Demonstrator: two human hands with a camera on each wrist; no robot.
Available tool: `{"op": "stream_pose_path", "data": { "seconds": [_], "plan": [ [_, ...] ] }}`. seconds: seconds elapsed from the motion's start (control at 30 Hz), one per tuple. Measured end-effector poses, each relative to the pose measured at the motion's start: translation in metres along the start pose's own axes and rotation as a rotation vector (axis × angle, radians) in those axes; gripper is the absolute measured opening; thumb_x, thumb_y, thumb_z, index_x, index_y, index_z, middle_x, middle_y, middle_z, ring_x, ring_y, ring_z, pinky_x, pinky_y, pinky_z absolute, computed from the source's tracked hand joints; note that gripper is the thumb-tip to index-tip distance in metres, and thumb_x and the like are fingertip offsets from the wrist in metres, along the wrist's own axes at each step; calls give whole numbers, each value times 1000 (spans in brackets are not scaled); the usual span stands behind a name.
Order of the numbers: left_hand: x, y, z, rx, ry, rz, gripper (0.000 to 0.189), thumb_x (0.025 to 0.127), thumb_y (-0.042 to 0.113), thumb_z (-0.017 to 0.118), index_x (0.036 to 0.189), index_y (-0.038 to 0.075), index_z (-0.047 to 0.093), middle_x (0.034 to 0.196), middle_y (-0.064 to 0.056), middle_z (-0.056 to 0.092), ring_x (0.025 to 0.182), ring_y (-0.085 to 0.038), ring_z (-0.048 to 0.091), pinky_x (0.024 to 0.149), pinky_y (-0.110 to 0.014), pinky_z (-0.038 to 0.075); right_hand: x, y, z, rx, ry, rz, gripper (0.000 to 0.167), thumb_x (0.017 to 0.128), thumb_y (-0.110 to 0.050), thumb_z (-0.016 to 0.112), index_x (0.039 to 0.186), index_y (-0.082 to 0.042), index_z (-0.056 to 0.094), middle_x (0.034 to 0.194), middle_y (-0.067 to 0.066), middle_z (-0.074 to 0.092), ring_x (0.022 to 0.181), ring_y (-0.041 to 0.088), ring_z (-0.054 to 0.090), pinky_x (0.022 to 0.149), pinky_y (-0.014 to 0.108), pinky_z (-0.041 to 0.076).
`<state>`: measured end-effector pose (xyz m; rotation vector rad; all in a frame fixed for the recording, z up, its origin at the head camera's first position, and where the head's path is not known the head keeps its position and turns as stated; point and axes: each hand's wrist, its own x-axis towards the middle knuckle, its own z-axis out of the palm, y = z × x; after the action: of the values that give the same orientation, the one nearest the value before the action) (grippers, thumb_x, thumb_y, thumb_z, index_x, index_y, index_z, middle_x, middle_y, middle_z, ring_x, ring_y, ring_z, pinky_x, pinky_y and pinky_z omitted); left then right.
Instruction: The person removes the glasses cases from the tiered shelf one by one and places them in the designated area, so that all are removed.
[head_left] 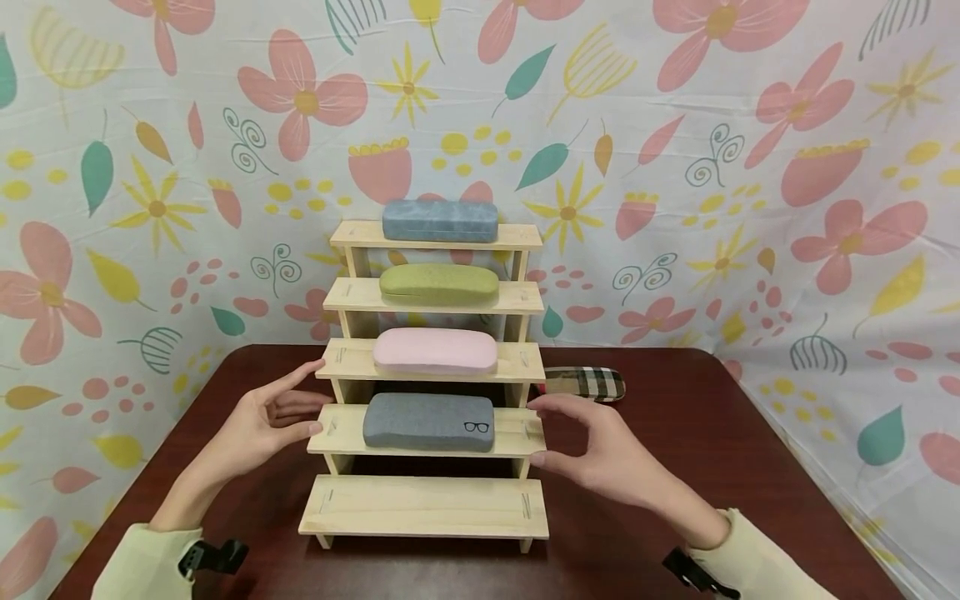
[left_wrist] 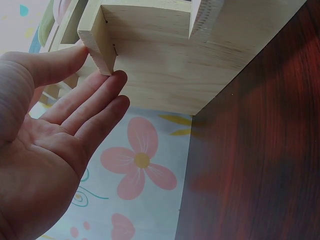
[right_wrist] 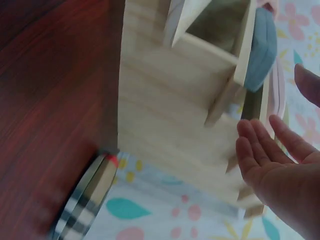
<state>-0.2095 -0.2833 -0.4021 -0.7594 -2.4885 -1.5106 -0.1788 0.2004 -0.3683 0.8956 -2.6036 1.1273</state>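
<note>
Pale five-step wooden stand [head_left: 423, 507] upright on the tabletop [head_left: 697, 408] — I count four cases on it.
From my end, I see the stand's grained steps rise toward the back, with small dark marks near the ends of the lower ones. Top down, I make out a mottled blue case [head_left: 440, 221], a yellow-green case [head_left: 438, 284], a pale pink case [head_left: 435, 351] and a grey case [head_left: 429, 422] with black glasses printed at its right end — each looks closed, lying lengthwise along its own step, near the middle.
</note>
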Motion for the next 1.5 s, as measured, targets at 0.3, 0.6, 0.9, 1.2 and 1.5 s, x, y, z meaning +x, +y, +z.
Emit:
{"op": "stream_pose_path", "data": {
  "seconds": [0.3,0.6,0.9,1.2,1.5],
  "plan": [
    [0,1,0,1,-3,1,86,91,-1,82,164,16,41,121,-12,75,112,-13,72,92,-27,58,18,-11,24,46,-26,-33,66,87,-29,90,145,-12,64,143,2,65,132,23,61,104,50,52],
    [0,-1,0,-5,2,4,85,91,-1,82,164,16,41,120,-13,76,111,-13,73,91,-25,58,35,-14,39,62,-30,-38,67,85,-24,92,144,-9,64,142,2,65,133,19,59,106,47,51],
    [0,-2,0,-6,0,7,86,90,-1,82,164,16,42,120,-13,76,111,-14,73,92,-26,57,38,-14,45,88,-46,-43,60,88,-25,90,142,-9,66,142,5,65,134,26,59,105,52,51],
    [0,-3,-1,-11,1,7,86,90,-1,82,164,16,41,121,-14,75,111,-13,72,92,-26,57,36,-15,42,66,-50,-6,60,88,-22,89,142,-9,66,142,5,65,137,25,56,109,49,49],
    [1,-6,0,-57,-12,25,87,90,-5,81,164,13,41,124,-21,73,114,-12,71,93,-28,58,32,-12,37,98,-73,-4,61,91,-26,87,145,-10,64,144,5,63,136,25,57,107,51,50]
  ]
}}
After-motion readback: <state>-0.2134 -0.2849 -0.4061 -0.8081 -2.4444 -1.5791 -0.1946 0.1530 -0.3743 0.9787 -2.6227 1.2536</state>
